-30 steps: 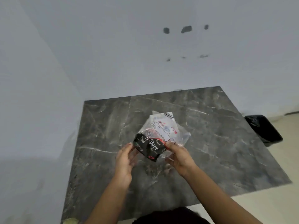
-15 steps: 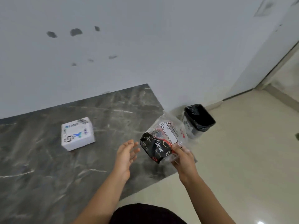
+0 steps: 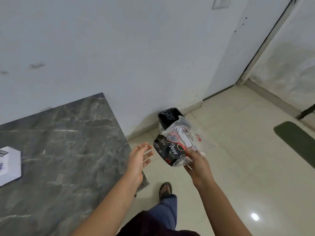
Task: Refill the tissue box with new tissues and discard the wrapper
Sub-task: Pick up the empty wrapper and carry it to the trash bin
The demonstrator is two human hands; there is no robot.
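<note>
While right hand [image 3: 198,165] grips wrapper [image 3: 177,147], bin [image 3: 167,116] stands beyond.

Right hand [image 3: 197,165] pinched closed, left hand [image 3: 139,157] spread, empty

The tissue box [image 3: 9,165] is cut off by the left edge. The bin [image 3: 167,116] is partly hidden behind the wrapper [image 3: 177,145], whose small print cannot be read.

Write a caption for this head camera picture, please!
Right hand holds the empty wrapper near the bin.
</note>
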